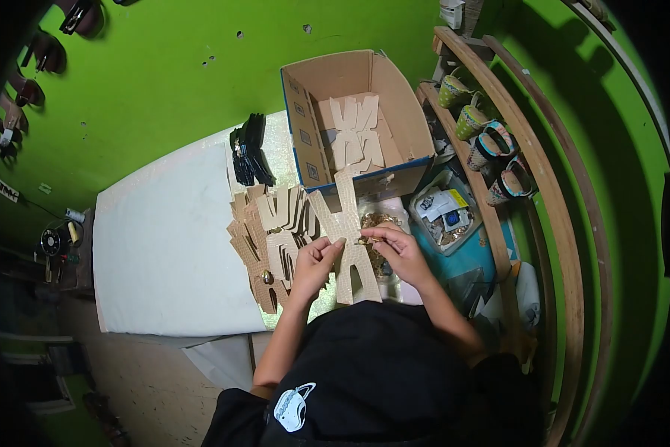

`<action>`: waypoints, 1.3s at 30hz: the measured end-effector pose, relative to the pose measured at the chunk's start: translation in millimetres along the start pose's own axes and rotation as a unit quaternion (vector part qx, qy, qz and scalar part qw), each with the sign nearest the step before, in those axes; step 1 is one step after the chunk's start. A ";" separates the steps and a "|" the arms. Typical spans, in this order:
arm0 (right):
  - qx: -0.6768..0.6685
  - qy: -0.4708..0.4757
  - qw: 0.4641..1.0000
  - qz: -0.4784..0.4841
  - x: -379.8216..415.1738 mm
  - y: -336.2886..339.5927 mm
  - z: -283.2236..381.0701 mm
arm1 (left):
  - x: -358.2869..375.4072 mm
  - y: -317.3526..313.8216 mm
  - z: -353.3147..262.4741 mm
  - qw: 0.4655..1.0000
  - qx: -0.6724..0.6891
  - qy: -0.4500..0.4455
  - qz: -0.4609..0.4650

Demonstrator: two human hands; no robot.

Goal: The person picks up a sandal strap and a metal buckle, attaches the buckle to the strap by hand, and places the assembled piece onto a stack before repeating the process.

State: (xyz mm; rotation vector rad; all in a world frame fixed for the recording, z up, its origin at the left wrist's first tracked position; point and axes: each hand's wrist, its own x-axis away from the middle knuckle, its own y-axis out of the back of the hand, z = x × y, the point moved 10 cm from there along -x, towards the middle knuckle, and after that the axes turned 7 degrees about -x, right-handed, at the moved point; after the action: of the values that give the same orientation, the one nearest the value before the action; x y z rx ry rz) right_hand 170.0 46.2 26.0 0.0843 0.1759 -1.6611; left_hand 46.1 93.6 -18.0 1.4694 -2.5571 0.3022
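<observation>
A beige, textured X-shaped cutout [348,257], looking like a sandal upper, is held up in front of me. My left hand [316,264] pinches its left edge near the narrow middle. At the opposite edge, my right hand [394,252] has thumb and fingertips closed around a small gold-coloured metal piece [362,240]; its exact shape is too small to tell. Under and behind the right hand sits a clear plastic container [403,217] of shiny gold bits. Left of my left hand lie stacks of brown cutouts [247,249] and beige cutouts [281,249].
A cardboard box [298,89] with several beige cutouts [359,134] stands at the back. Black cutouts [250,153] are piled left of it. A pale padded surface [171,253] extends left. At right are a plastic tub [469,223] and a wooden rack [547,134] holding shoes.
</observation>
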 end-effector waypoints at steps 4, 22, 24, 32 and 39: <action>0.048 0.037 0.997 0.039 0.0 -18.1 34.6 | 8.7 -8.5 -15.0 0.999 -0.010 -0.010 0.040; 0.120 0.135 0.983 0.032 4.8 -24.1 72.1 | 35.1 -21.6 -52.5 0.996 0.005 -0.027 0.084; 0.095 0.098 0.990 0.030 4.3 -20.4 64.4 | 37.6 -22.2 -54.3 0.996 0.007 -0.027 0.086; 0.059 0.095 0.994 0.015 4.2 -15.1 63.7 | 43.7 -29.6 -55.5 0.992 -0.016 -0.029 0.124; 0.117 0.142 0.982 0.036 6.2 -16.8 73.9 | 46.6 -32.1 -66.4 0.991 -0.011 -0.067 0.113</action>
State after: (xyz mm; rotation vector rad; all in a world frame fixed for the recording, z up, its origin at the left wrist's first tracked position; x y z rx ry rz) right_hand 156.4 29.5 98.9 0.5026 0.1903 -1.5871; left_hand 54.2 56.4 60.5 1.2314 -2.8296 0.2117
